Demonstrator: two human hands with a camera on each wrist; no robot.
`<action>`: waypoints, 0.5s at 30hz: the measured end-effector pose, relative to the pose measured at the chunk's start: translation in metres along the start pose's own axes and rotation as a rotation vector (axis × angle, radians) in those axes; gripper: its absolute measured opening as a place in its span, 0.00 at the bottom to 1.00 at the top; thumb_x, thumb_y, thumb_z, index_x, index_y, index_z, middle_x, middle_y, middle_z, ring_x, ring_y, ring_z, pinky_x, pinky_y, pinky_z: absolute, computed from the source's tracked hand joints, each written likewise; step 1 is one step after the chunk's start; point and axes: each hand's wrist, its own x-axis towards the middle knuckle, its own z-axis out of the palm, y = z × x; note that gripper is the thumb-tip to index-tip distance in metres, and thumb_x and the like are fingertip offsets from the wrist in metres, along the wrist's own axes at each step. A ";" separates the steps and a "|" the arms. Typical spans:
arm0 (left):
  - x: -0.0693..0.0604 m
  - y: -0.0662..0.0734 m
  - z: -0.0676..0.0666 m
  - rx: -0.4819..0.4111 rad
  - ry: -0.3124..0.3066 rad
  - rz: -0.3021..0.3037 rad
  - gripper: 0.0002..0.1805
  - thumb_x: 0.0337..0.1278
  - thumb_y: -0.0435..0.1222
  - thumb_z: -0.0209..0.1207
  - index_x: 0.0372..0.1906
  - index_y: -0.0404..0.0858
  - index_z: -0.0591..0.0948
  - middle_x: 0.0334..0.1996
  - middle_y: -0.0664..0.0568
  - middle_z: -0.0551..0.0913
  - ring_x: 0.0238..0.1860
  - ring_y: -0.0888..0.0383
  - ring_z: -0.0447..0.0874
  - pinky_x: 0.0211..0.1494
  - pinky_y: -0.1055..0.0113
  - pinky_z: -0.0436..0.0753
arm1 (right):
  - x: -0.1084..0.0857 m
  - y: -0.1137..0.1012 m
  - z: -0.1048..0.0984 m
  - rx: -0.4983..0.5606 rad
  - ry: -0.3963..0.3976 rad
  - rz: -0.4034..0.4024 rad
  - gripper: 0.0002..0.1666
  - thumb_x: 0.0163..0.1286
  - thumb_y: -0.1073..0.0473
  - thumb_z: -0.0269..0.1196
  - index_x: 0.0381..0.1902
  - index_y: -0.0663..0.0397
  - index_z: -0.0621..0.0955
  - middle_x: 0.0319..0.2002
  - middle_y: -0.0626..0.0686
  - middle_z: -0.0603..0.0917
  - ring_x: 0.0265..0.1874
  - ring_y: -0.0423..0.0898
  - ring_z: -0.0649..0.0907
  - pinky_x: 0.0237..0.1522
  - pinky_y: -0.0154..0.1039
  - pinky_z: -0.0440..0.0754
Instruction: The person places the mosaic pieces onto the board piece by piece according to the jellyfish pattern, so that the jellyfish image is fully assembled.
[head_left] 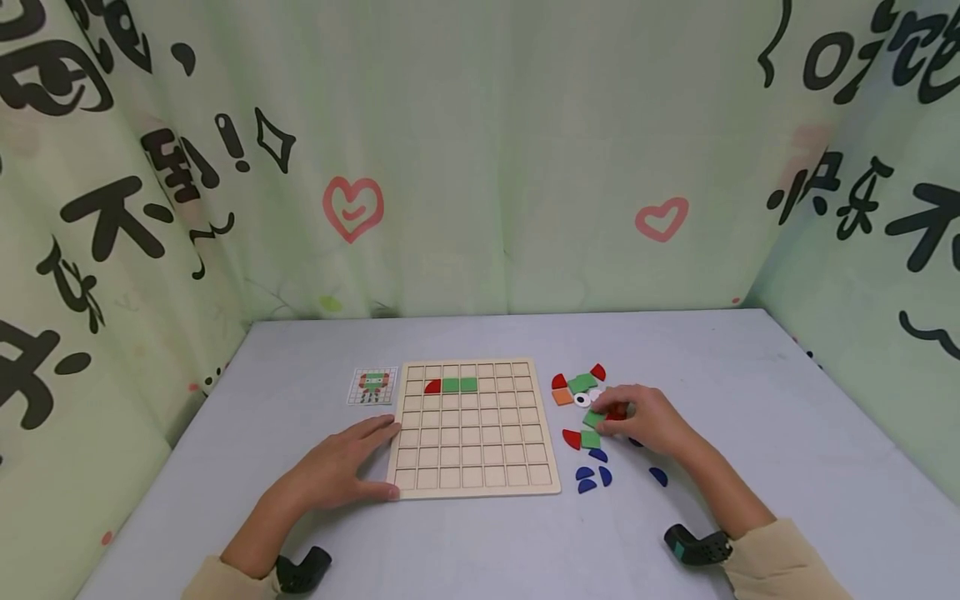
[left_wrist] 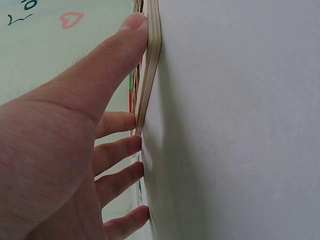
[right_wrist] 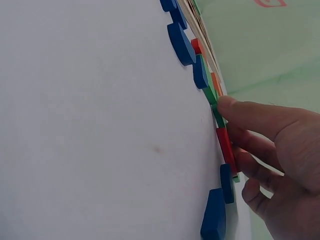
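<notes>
A wooden grid board (head_left: 472, 454) lies on the table, with a red quarter-round piece (head_left: 432, 387) and two green squares (head_left: 459, 385) in a row in its upper part. Along the board's left edge rests my left hand (head_left: 341, 467), thumb at the near corner and fingers spread and fairly straight. In the left wrist view the thumb (left_wrist: 117, 47) touches the board's side. My right hand (head_left: 648, 418) is over the loose pieces right of the board, its thumb and index finger pinching a green square (head_left: 594, 418). A red piece (right_wrist: 226, 147) lies under its other fingers.
Left of the board lies a small card (head_left: 372, 387) with a gridded figure. Around the right hand are an orange square (head_left: 562, 397), white round pieces with dark dots (head_left: 582, 400), red pieces (head_left: 572, 438) and several blue half-rounds (head_left: 587, 486). Curtains hang around the table.
</notes>
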 end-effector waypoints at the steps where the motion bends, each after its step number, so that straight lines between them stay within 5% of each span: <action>1: 0.000 0.000 0.000 0.000 0.000 0.001 0.50 0.44 0.62 0.66 0.71 0.43 0.66 0.73 0.48 0.63 0.72 0.45 0.63 0.68 0.46 0.70 | 0.000 0.000 0.000 0.000 -0.003 0.000 0.15 0.55 0.60 0.73 0.42 0.49 0.87 0.37 0.50 0.82 0.37 0.45 0.75 0.34 0.33 0.76; 15: 0.000 0.002 -0.002 -0.014 -0.005 -0.013 0.49 0.44 0.61 0.67 0.71 0.43 0.66 0.73 0.47 0.63 0.72 0.44 0.62 0.68 0.43 0.69 | 0.003 0.004 0.000 -0.063 -0.028 -0.079 0.15 0.55 0.59 0.73 0.43 0.48 0.88 0.42 0.51 0.86 0.35 0.43 0.75 0.32 0.31 0.75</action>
